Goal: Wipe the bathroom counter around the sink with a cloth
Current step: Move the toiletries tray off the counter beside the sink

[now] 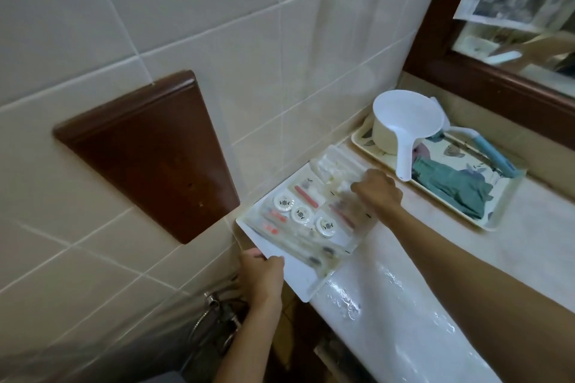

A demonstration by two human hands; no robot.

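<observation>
The left hand [264, 274] holds the near corner of a white tray [295, 277]. Its thumb lies on top and its fingers are curled under the edge. The right hand [378, 193] is on the far side of the same tray. Its fingers are bent down and curled round that edge, but they look blurry. Between the two hands, the tray is full of small bathroom things in clear wrap. Three round white lids [298, 214] sit in a row there. The tray's near corner, by the left fingers, sticks out past the end of the counter [544, 227]. The green cloth [451, 183] is not in either hand. It lies crumpled just past the right knuckles, inside a flowery tray [497, 221] on the counter. A white scoop [404, 121] with a long handle rests in that tray too, touching the cloth. Up and left of the left fingers, a dark wooden panel [149, 152] is set in the tiled wall.
</observation>
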